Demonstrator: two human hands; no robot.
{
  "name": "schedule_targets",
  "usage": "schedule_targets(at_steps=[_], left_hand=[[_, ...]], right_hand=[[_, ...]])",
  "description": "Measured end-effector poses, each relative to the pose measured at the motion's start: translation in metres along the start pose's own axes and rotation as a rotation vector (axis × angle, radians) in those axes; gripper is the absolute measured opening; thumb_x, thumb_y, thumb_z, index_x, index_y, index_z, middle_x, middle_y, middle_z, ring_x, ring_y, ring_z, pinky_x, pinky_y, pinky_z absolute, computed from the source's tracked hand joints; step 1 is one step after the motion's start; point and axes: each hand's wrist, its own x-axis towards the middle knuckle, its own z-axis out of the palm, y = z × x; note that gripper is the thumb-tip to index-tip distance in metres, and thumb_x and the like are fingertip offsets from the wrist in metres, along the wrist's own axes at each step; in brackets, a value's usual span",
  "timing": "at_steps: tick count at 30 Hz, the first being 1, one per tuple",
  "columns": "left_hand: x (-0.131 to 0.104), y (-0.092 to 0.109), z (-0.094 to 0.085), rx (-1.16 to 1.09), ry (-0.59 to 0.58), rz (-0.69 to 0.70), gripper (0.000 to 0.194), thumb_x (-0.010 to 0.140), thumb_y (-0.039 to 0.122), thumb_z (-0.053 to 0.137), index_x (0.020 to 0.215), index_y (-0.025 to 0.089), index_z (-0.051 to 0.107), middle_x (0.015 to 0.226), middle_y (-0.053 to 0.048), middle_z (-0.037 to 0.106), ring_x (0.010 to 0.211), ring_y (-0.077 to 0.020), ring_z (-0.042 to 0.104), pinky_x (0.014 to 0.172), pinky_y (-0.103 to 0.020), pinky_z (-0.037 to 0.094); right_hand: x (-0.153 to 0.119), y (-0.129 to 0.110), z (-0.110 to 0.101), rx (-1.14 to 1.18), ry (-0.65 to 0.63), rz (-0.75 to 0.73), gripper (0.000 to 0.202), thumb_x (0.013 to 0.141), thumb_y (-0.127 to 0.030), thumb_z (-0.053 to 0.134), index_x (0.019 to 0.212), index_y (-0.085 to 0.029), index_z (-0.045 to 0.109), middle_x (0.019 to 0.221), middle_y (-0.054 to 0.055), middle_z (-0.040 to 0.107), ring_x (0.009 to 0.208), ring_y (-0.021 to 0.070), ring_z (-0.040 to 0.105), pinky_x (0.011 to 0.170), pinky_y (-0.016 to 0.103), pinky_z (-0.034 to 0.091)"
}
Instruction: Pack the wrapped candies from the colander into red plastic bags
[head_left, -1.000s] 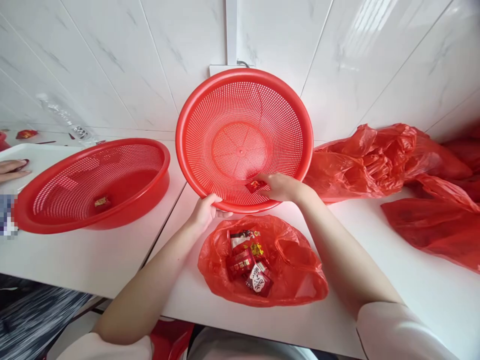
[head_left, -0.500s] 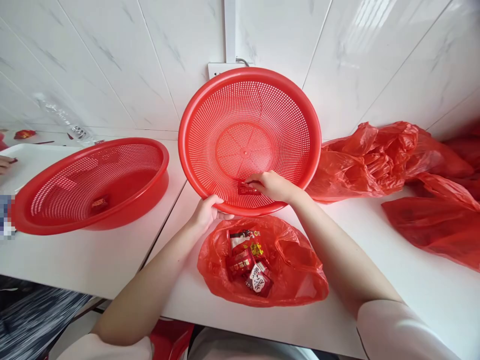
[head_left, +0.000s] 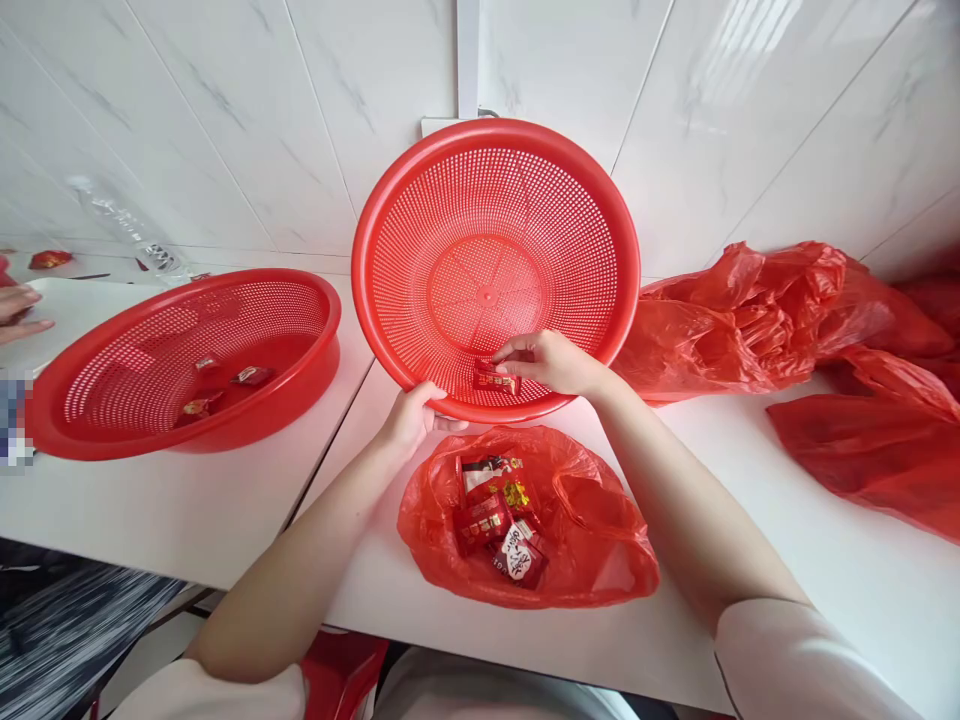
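Low inside the tilted red colander (head_left: 487, 235), my right hand (head_left: 555, 362) pinches a red packet (head_left: 489, 380), long axis left-to-right, while my left hand (head_left: 412, 418) clasps the lower-left rim (head_left: 380, 362).

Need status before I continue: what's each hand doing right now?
Left hand: closed on the rim of the central red basket.
Right hand: touching a small red packet; grip can't be told.

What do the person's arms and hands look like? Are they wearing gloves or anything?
No gloves: the left hand and right hand are both bare. I see no watch or bracelet either. The left sleeve and right sleeve are white, loose and plain, leaving the forearms uncovered.
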Motion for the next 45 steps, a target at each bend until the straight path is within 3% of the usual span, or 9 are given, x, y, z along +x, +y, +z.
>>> schedule_targets(at_steps=[8,14,16,22,27,31,36,41,45], left_hand=[[-0.004,0.006,0.002,0.001,0.007,0.015,0.019,0.066,0.021,0.056,0.078,0.009,0.064,0.077,-0.009,0.068,0.067,-0.0201,0.064,0.057,-0.033,0.057],[-0.003,0.009,0.003,-0.043,0.017,0.007,0.017,0.069,0.021,0.053,0.076,0.01,0.065,0.077,-0.01,0.069,0.069,-0.0195,0.064,0.059,-0.031,0.057],[-0.003,0.012,0.003,-0.085,0.041,0.0,0.013,0.07,0.019,0.053,0.071,0.011,0.063,0.073,-0.008,0.069,0.065,-0.0177,0.063,0.057,-0.029,0.056],[-0.006,0.022,-0.002,-0.158,0.05,0.016,0.017,0.071,0.021,0.05,0.076,0.01,0.062,0.071,-0.008,0.069,0.06,-0.0165,0.065,0.052,-0.024,0.053],[-0.01,0.027,-0.003,-0.09,-0.016,0.02,0.022,0.074,0.022,0.05,0.087,0.008,0.061,0.081,-0.011,0.071,0.068,-0.019,0.069,0.057,-0.023,0.053],[-0.017,0.035,-0.002,-0.007,-0.125,0.04,0.036,0.083,0.037,0.047,0.104,0.009,0.058,0.102,-0.016,0.07,0.087,-0.0259,0.07,0.059,-0.025,0.053],[-0.029,0.049,-0.002,0.221,-0.27,0.205,0.062,0.087,0.055,0.042,0.139,0.02,0.036,0.129,-0.019,0.058,0.096,-0.0269,0.067,0.07,-0.035,0.056],[-0.03,0.054,-0.014,0.561,0.095,0.408,0.081,0.083,0.043,0.058,0.15,0.026,0.014,0.116,-0.013,0.065,0.082,-0.0196,0.07,0.072,-0.035,0.057],[-0.02,0.053,-0.034,0.801,0.393,0.442,0.089,0.083,0.039,0.059,0.151,0.026,0.003,0.106,-0.01,0.067,0.072,-0.0175,0.071,0.069,-0.032,0.056]], right_hand=[[-0.006,-0.014,-0.011,0.483,-0.073,0.034,0.03,0.076,-0.042,0.07,0.089,-0.015,0.066,0.077,0.003,0.07,0.067,0.0122,0.063,0.067,0.027,0.051],[-0.02,-0.047,-0.021,0.391,-0.506,-0.051,0.025,0.08,-0.037,0.067,0.089,-0.014,0.069,0.081,0.003,0.07,0.074,0.0128,0.065,0.071,0.026,0.052],[-0.026,-0.056,-0.024,0.28,-0.54,0.001,0.025,0.084,-0.037,0.061,0.093,-0.015,0.07,0.077,0.003,0.07,0.071,0.0136,0.066,0.068,0.025,0.052],[-0.046,-0.061,-0.038,-0.03,-0.256,0.297,0.062,0.079,-0.033,0.067,0.136,-0.026,0.046,0.074,0.003,0.07,0.05,0.0163,0.062,0.049,0.029,0.048],[-0.046,-0.052,-0.042,-0.428,0.156,0.169,0.054,0.071,-0.042,0.071,0.12,-0.026,0.054,0.093,0.006,0.067,0.081,0.0253,0.065,0.066,0.036,0.051],[-0.036,-0.048,-0.04,-0.344,0.395,0.017,0.036,0.071,-0.038,0.073,0.098,-0.022,0.055,0.092,0.004,0.067,0.082,0.0222,0.064,0.074,0.036,0.052],[-0.038,-0.047,-0.053,-0.215,0.68,0.02,0.034,0.07,-0.037,0.074,0.093,-0.022,0.054,0.09,0.001,0.065,0.078,0.0194,0.066,0.073,0.035,0.053],[-0.053,-0.052,-0.07,-0.175,0.878,0.09,0.033,0.069,-0.034,0.074,0.092,-0.023,0.054,0.09,0.0,0.064,0.078,0.0169,0.069,0.068,0.027,0.052],[-0.059,-0.055,-0.076,-0.159,0.995,0.144,0.035,0.063,-0.027,0.077,0.091,-0.024,0.055,0.091,-0.001,0.066,0.081,0.0182,0.07,0.066,0.026,0.051]])
